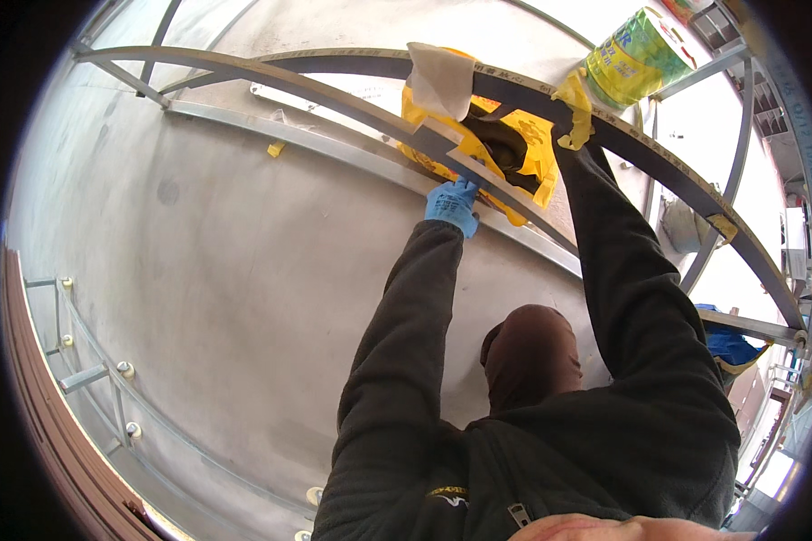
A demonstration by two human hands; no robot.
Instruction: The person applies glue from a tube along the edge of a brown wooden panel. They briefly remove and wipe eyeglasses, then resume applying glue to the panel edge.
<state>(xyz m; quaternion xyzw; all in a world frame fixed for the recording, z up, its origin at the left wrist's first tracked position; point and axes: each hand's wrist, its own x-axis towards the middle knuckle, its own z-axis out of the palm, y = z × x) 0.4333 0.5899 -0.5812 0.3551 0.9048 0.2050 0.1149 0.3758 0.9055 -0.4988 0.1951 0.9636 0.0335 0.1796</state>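
Observation:
My left hand (454,206), in a blue glove, has its fingers closed at the edge of a grey flat metal bar (519,200); the fingertips are partly hidden. The bar belongs to an arched frame. Just beyond this hand, a yellow plastic bag (539,155) hangs open between the curved bars, with dark things inside that I cannot make out. My right arm (595,185) reaches up to the darker curved bar (641,142). There, the bar and a crumpled yellow strip (573,110) hide my right hand. A white cloth or paper sheet (442,79) drapes over the bar left of the strip.
A green and yellow bucket (639,59) stands at the far right. Below the arched bars runs a straight metal rail (307,140). A yellow scrap (276,149) lies beside it. Another curved metal frame with round white feet (124,370) is at lower left. My knee (532,356) is below my hands.

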